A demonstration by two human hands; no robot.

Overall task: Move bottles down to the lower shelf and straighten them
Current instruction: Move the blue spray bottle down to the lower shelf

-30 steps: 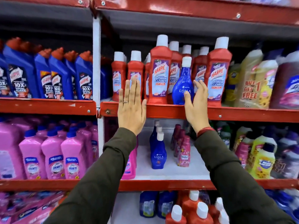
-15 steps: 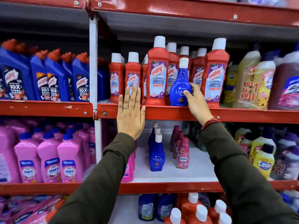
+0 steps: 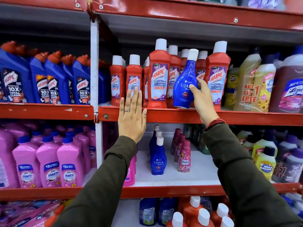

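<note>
1. The blue Ujala bottle [image 3: 184, 82] leans to the right on the front lip of the upper shelf [image 3: 180, 114], white cap uppermost, among red Harpic bottles [image 3: 159, 79]; its base sits at the shelf edge.
2. The right hand [image 3: 202, 99] grips that bottle at its right side, thumb across the label, fingers behind it.
3. The left hand [image 3: 132, 118] lies flat and spread against the upper shelf's red edge, holding nothing; its fingertips reach a small Harpic bottle [image 3: 134, 77].
4. On the lower shelf [image 3: 188, 174] a row of matching blue Ujala bottles [image 3: 158, 158] stands upright, just beside pink Comfort bottles [image 3: 184, 158].
</note>
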